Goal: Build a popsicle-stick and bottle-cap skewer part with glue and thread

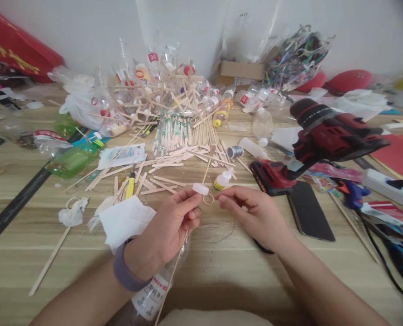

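Between its thumb and fingers, my left hand point(174, 222) pinches a white bottle cap point(200, 189). A thin wooden skewer point(174, 274) runs below this hand; I cannot tell whether it is gripped. My right hand point(249, 208) is closed in a pinch on a small thin ring point(208, 199), close beside the cap. The ring's material is too small to make out. Under my left forearm lies a clear plastic bottle point(152, 294) with a white label. Just beyond the hands stands a small glue bottle point(223, 179).
Wooden craft sticks point(167, 181) and a yellow-handled tool point(130, 184) lie ahead, with plastic bottles heaped behind. A red cordless drill point(323, 140) and a phone point(310, 212) are on the right. White tissue point(127, 222) and a green bottle point(74, 159) are on the left.
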`<state>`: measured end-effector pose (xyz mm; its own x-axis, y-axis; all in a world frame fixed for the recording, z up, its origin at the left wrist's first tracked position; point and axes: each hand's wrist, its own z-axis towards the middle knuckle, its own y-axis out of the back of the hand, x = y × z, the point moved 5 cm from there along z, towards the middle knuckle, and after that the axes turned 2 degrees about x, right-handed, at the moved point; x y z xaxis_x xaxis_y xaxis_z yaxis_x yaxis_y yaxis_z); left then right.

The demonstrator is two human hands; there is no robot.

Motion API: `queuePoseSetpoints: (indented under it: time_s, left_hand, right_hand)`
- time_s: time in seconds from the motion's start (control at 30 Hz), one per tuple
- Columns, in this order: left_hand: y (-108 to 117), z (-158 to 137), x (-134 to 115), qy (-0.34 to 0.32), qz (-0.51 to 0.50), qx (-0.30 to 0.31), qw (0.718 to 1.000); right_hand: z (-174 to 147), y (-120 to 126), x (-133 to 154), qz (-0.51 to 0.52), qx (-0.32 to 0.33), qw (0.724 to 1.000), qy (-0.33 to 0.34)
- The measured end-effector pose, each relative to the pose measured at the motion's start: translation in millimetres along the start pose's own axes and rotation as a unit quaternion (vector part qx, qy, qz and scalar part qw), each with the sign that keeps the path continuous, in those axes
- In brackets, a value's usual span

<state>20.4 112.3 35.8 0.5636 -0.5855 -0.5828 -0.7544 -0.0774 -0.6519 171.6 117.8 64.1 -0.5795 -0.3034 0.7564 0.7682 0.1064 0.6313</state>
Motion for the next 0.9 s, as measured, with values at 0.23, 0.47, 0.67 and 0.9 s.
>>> queuePoseSetpoints:
  time_s: [0.23, 0.47, 0.67, 0.9]
  left_hand:
    - [-3, 0, 1, 0.001, 0.025, 0.02, 0.999]
    - [-2, -2, 2, 0.015, 0.011, 0.019, 1.0]
    - [-2, -4, 5, 0.035, 0.013, 0.013, 0.999]
    - [-2, -5, 7, 0.041, 0.03, 0.013, 0.999]
  right_hand:
    - [8, -9, 10, 0.007, 0.025, 0.999, 0.034]
    - [16, -4, 9, 0.014, -0.004, 1.0, 0.016]
    - [19, 4, -1, 0.059, -0.04, 0.997, -0.032]
    - [17, 1, -5, 0.122, -0.027, 0.99, -0.059]
